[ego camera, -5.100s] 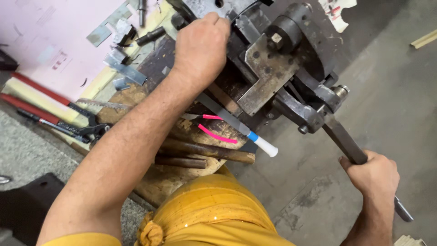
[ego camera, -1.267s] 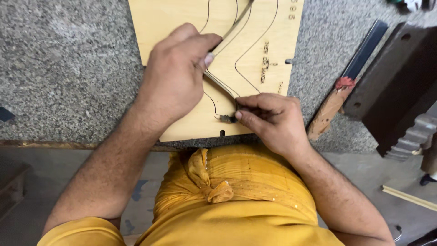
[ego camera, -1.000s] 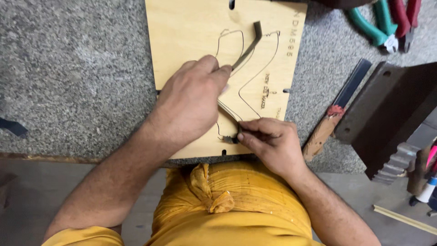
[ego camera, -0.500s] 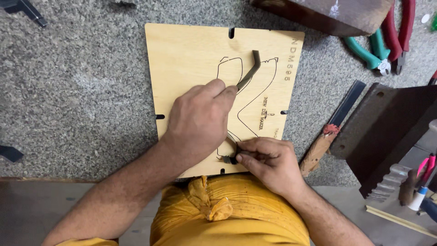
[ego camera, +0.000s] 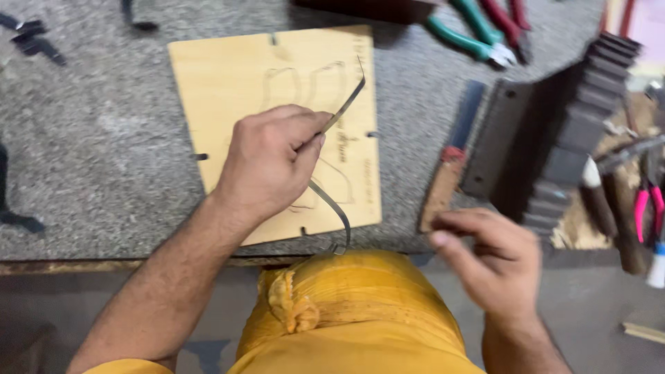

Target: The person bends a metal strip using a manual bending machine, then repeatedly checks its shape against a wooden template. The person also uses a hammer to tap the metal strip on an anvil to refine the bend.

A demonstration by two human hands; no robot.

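Observation:
A pale plywood board [ego camera: 235,83] with thin curved slots cut into it lies flat on a grey speckled bench [ego camera: 97,138]. My left hand [ego camera: 270,163] hovers over the board, pinching a thin bent metal strip [ego camera: 339,208] whose far end rises toward the board's upper right and whose near end curls over the bench edge. My right hand [ego camera: 488,260] is blurred, off the board to the right, fingers loosely curled with nothing in them, close to a wooden-handled tool [ego camera: 443,190].
Green-handled pliers [ego camera: 464,38] and red-handled ones [ego camera: 502,21] lie at the back. A dark metal block with a toothed edge [ego camera: 554,131] stands at right, pink-handled pliers [ego camera: 648,208] beyond it. Small dark scraps [ego camera: 31,38] lie at far left.
My right hand has let go of the strip's near end and pulled away to the right. The left hand has lifted the strip off the board. The view shifted right.

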